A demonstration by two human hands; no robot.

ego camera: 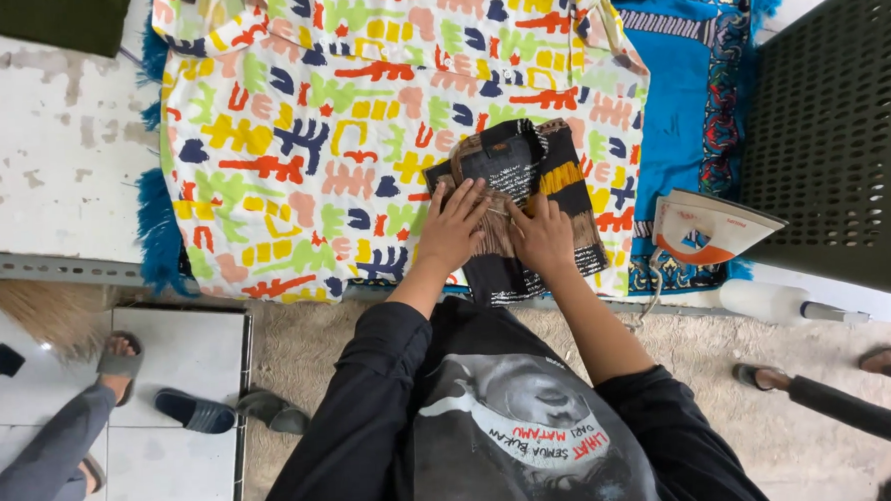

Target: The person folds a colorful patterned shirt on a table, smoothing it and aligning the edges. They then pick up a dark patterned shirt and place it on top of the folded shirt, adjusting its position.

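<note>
We press our left hand (454, 223) and right hand (543, 234) flat, fingers spread, gripping nothing, side by side on the small folded dark garment with brown and yellow stripes (522, 177). It lies just right of frame centre, its long axis running up-frame away from both hands, on the bright patterned cloth (300, 137); the white iron (705, 229) stands to the right.

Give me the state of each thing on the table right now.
Left hand: flat, pressing on dark garment.
Right hand: flat on it too.
Dark garment: folded small.
Patterned shirt: spread flat.
Iron: resting on blue cloth, untouched.
</note>
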